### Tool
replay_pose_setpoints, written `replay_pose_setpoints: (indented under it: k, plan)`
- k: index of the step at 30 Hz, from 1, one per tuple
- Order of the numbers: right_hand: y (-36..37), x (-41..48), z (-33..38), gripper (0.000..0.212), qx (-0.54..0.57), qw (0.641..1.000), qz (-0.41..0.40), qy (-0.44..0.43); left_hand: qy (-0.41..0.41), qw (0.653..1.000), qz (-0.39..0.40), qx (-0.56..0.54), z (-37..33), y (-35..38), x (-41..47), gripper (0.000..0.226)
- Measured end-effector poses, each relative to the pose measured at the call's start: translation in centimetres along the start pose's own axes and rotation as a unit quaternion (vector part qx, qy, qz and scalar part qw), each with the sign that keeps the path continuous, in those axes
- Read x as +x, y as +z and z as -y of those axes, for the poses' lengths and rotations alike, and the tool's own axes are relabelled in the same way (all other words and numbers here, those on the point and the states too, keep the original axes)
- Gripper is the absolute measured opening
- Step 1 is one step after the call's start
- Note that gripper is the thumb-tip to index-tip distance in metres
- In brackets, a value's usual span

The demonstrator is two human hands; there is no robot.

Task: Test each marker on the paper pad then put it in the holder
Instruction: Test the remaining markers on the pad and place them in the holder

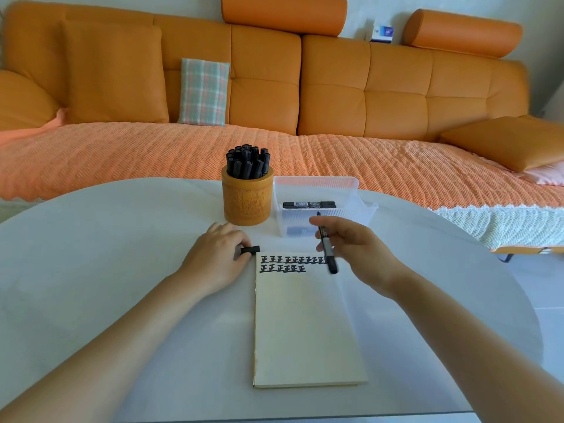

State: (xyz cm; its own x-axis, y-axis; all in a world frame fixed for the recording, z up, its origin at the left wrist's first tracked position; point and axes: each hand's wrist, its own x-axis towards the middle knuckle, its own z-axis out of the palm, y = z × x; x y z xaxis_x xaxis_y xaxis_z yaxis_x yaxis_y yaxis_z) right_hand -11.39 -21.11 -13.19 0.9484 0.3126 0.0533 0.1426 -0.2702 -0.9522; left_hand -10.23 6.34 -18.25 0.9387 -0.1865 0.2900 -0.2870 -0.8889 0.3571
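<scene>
Two rows of black test marks (287, 264) run across the far end of the paper pad (305, 325), which lies on the white table (122, 270) between my forearms. My right hand (357, 248) pinches a black marker (326, 245) between thumb and fingers over the pad's far right corner. The marker's thin end points away from me toward a clear plastic bin (320, 184), and its near end hangs blurred over the page. My left hand (216, 254) rests on the table just left of the pad's far left corner, fingers curled round a small black cap (250, 250). Just beyond that hand stands the carved tan holder (247, 199), packed with upright black markers (247, 161). The bin sits close on the holder's right, though I cannot tell whether the two touch. A few black markers (309, 204) lie flat inside it. Behind the table stretches an orange sofa (366, 87) with a plaid cushion (204, 91) propped against its back.
</scene>
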Motion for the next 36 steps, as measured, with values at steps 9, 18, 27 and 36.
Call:
replay_pose_setpoints:
  k: [9, 18, 27, 36]
  plan:
    - [1.0, -1.2, -1.9, 0.014, 0.035, 0.997, -0.059, 0.020, 0.030, 0.986, 0.124, -0.106, -0.8, 0.0, -0.4, 0.088]
    - [1.6, -0.8, -2.8, 0.025, -0.014, 0.993, -0.102, 0.060, 0.053, 0.984, 0.135, -0.099, -0.2, 0.6, -0.6, 0.084]
    - [1.8, -0.9, -2.8, 0.027, -0.044, 0.993, -0.100, 0.053, 0.055, 0.985, 0.139, -0.090, -0.4, 0.6, -0.6, 0.086]
    - [1.7, -0.9, -3.1, 0.030, -0.061, 0.992, -0.104, 0.042, 0.050, 0.985, 0.147, -0.080, -0.5, 0.5, -0.7, 0.086]
